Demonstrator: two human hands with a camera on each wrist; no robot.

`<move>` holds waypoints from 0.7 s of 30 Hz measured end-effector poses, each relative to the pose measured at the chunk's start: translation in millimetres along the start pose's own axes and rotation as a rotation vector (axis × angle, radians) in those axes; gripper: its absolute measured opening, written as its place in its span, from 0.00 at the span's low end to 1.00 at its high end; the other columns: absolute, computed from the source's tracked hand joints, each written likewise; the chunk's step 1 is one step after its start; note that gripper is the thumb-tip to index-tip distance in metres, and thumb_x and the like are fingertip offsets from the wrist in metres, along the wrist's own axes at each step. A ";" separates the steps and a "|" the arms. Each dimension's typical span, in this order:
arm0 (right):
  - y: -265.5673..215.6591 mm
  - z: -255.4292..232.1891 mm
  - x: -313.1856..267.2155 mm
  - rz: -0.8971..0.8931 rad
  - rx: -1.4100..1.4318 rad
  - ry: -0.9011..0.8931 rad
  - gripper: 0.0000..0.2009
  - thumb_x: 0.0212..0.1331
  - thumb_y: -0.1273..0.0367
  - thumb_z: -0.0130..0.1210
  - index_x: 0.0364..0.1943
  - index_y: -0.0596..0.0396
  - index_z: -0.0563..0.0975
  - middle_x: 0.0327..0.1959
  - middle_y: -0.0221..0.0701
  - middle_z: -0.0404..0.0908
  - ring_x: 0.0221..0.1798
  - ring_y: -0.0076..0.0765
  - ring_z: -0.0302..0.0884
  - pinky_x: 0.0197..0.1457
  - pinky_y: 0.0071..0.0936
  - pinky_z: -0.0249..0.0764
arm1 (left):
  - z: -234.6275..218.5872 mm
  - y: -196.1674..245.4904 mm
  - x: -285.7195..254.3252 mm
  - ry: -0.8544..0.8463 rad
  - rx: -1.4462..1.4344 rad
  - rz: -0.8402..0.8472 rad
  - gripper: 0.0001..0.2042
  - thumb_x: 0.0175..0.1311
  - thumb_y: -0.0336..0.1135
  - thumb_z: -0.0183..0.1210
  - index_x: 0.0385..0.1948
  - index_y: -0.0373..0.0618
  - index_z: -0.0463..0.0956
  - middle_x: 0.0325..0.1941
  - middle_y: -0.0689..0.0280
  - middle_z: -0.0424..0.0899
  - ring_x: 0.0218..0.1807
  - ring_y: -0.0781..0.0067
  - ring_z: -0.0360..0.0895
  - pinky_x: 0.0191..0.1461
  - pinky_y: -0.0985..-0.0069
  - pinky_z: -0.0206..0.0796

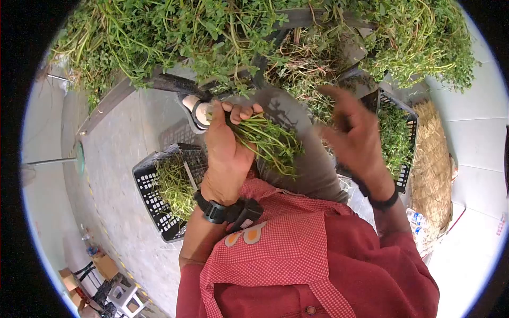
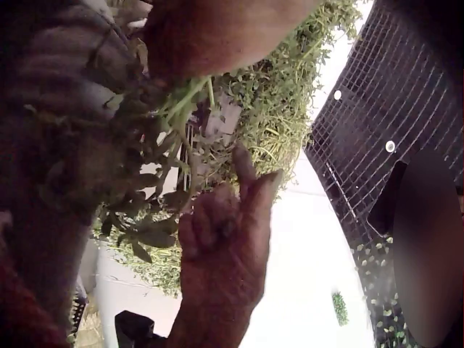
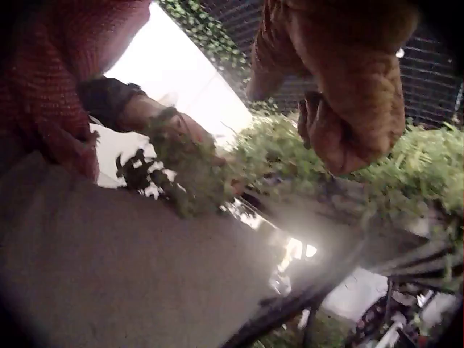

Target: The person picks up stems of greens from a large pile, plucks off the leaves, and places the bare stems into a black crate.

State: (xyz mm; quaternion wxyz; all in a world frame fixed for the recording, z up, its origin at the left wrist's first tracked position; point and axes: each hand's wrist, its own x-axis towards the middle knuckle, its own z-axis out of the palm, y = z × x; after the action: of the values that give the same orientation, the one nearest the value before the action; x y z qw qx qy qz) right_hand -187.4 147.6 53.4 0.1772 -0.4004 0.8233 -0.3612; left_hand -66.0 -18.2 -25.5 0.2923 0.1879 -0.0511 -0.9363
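My left hand (image 1: 228, 143) grips a bunch of leafy green stems (image 1: 265, 139) above my lap, the leafy ends hanging out to the right. In the left wrist view the stems (image 2: 183, 109) come out from under that hand. Apart from the bunch, to its right, my right hand (image 1: 352, 130) is raised and blurred. Its index finger and thumb stand out while the other fingers bend loosely, and nothing shows between them. From the right wrist view, the right hand (image 3: 348, 80) appears in front of the heaped greens (image 3: 290, 152), with the held bunch (image 3: 188, 170) beyond my knee.
A large pile of green plants (image 1: 175, 37) lies across a dark-framed surface ahead. Black crates with greens stand on the floor, one at the left (image 1: 146, 183) and one at the right (image 1: 411, 143). Beside the right crate is a woven straw roll (image 1: 432, 175). A white stool (image 1: 126, 299) stands lower left.
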 end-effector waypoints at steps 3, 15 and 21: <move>-12.2 44.6 -0.6 -0.446 -0.003 0.197 0.28 0.42 0.59 0.63 0.52 0.52 0.72 0.33 0.39 0.76 0.33 0.37 0.78 0.31 0.32 0.74 | 10.7 -8.0 -4.9 0.098 0.102 0.060 0.14 0.70 0.43 0.41 0.25 0.47 0.63 0.16 0.71 0.60 0.25 0.72 0.65 0.49 0.65 0.67; 45.8 20.9 45.4 0.082 0.775 -1.039 0.20 0.55 0.55 0.54 0.38 0.60 0.77 0.33 0.30 0.76 0.32 0.27 0.73 0.33 0.25 0.67 | 33.2 -15.7 -31.2 -0.269 0.359 -0.086 0.15 0.67 0.46 0.46 0.30 0.43 0.71 0.35 0.66 0.76 0.43 0.72 0.73 0.51 0.72 0.67; 51.5 25.9 32.8 0.240 0.441 -0.440 0.18 0.57 0.57 0.53 0.36 0.59 0.79 0.26 0.26 0.76 0.31 0.18 0.70 0.33 0.20 0.66 | -8.7 -12.6 -10.0 -0.083 0.511 -0.072 0.18 0.65 0.50 0.48 0.28 0.43 0.73 0.33 0.65 0.77 0.39 0.72 0.74 0.42 0.76 0.65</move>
State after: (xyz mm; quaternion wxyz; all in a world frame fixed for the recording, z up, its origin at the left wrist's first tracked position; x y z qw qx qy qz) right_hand -220.0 131.6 -2.2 0.4746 -0.3209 0.7086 -0.4119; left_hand -61.7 -2.0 -32.9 0.1995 0.2187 -0.2909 -0.9098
